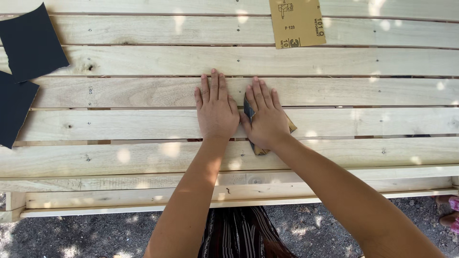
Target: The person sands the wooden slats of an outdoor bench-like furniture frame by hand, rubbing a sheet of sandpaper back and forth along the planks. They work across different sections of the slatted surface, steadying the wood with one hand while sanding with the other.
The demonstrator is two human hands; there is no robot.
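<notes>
Both hands are flat on the wood, side by side and almost touching. Left hand is bare, fingers together and stretched out, palm down on a plank with nothing under it. Right hand is pressed down the same way, but on a folded piece of sandpaper that pokes out at its right edge and down by the wrist, so it's pinned under the palm rather than gripped in a fist.

Sandpaper count: three more sheets besides that one. A tan sheet lies backing-up well above the right hand, at the far edge of the view. Two dark sheets sit way off to the left of the left hand: the upper dark sheet and the lower dark sheet, the corner of one just reaching the other.

No containers anywhere.

The surface is a slatted wooden top made of pale rough planks with gaps, knots and nail heads, about seven slats showing. It's outdoors, dappled sun everywhere, grey gravel ground below the near edge.
</notes>
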